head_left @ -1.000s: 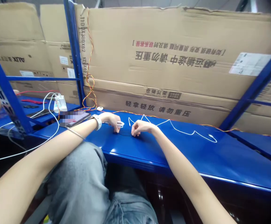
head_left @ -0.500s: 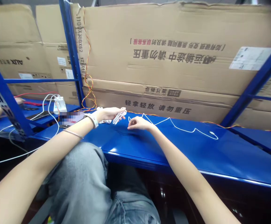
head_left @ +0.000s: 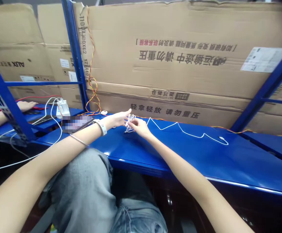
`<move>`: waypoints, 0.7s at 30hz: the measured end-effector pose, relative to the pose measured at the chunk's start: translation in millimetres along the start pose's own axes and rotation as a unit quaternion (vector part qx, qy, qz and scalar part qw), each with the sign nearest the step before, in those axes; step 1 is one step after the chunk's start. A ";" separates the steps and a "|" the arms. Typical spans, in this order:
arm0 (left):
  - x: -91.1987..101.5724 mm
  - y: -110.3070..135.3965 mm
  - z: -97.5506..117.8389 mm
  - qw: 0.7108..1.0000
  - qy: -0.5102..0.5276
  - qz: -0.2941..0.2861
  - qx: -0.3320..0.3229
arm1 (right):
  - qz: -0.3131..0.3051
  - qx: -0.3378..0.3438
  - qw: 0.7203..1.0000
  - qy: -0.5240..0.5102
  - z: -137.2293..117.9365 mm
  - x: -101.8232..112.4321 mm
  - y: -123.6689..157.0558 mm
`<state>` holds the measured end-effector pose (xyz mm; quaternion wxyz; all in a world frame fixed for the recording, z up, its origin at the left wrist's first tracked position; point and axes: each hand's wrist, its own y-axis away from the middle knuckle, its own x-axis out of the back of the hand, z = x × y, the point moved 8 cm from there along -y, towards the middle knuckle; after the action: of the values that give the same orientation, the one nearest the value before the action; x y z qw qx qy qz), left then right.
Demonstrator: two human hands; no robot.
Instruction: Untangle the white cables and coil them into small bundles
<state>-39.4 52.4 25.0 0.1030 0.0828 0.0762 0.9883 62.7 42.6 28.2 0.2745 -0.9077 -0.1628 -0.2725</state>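
Observation:
A white cable, gathered in loops, is held between my two hands above the blue shelf. My left hand grips the coil from the left, thumb pointing up, its other fingers partly hidden behind the loops. From the right, my right hand pinches the same loops with bent fingers. The rest of the cable zigzags over the shelf to the right and finishes in a small white connector.
Left of my hands lies a flat device with a blurred screen. Behind it stands a white charger block with cables plugged in. Another person's hand rests farther left. Blue posts and cardboard bound the shelf; a red-yellow wire hangs there.
My right hand has moved slightly left and now meets the coil at my left hand. The looped cable has turned more upright. The other person's hand at far left has moved right.

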 end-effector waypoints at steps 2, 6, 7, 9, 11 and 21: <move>-7.7 3.6 7.2 1.000 0.010 -0.014 -0.017 | 0.010 -0.019 1.000 -0.001 4.4 3.8 -0.7; -17.9 7.8 18.0 0.998 0.016 -0.034 -0.049 | 0.017 -0.073 0.997 -0.029 15.7 10.0 -2.6; -19.2 7.7 18.7 0.998 0.011 -0.042 -0.055 | 0.010 -0.091 0.995 -0.047 19.8 10.2 -3.1; -17.6 5.9 16.2 0.997 -0.024 -0.052 -0.060 | -0.012 -0.125 0.988 -0.090 28.3 10.7 -3.8; -6.8 2.3 10.6 0.991 -0.117 -0.025 -0.063 | -0.021 -0.155 0.980 -0.123 37.4 16.6 -3.5; -7.3 -8.5 -19.2 0.820 -0.551 -0.088 -0.129 | -0.015 -0.224 0.948 -0.226 66.5 63.5 -3.0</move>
<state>-34.1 56.4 3.8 0.2243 0.5924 -0.1144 0.7653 139.0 93.3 19.9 0.0156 -0.9810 -0.1688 -0.0941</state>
